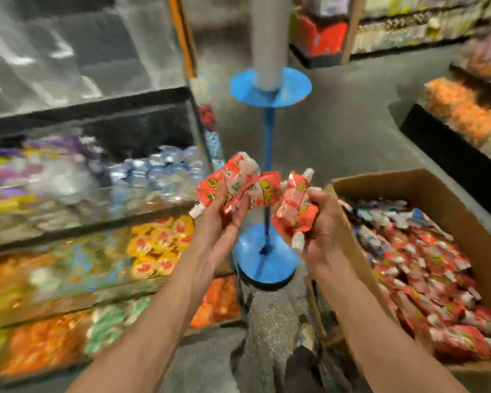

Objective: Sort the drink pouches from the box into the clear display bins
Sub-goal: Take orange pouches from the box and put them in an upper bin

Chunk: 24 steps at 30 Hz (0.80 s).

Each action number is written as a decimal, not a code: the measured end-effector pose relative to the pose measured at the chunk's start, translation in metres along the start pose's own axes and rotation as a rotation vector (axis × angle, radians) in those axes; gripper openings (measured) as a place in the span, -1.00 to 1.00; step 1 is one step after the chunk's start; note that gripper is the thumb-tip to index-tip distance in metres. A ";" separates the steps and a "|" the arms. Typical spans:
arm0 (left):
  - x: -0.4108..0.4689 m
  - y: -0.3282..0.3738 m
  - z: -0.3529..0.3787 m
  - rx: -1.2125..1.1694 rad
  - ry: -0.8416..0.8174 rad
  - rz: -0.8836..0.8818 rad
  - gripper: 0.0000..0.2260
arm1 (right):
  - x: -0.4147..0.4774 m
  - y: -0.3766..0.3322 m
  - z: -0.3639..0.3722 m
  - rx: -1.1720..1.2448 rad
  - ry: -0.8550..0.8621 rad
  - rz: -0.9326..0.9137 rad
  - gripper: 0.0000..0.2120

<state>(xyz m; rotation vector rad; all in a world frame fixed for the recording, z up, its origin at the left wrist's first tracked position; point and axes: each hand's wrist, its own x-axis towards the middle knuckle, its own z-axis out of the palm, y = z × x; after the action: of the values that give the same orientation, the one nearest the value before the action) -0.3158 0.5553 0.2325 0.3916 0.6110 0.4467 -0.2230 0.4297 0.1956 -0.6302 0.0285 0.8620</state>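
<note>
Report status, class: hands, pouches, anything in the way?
Both full: left hand grips red pouches, right hand grips more. Many more in the box at right. Between box and bins, a blue stand, beyond the hands.

Nothing is reading clearly from where I am standing: yellow bubble lettering is showing on the red drink pouches (pixel 262 191), but it is blurring past legibility, and print in the box (pixel 425 191) and clear bins (pixel 82 221) is smearing likewise.
</note>
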 end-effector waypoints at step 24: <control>-0.207 0.403 -0.149 0.201 0.321 0.832 -0.68 | 0.019 0.299 0.437 -0.244 -0.698 0.331 -0.46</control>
<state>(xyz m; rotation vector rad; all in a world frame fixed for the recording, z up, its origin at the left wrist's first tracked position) -0.6730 0.8192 0.4065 0.7771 0.7942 1.2661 -0.5219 0.8183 0.3966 -0.5284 -0.6260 1.3837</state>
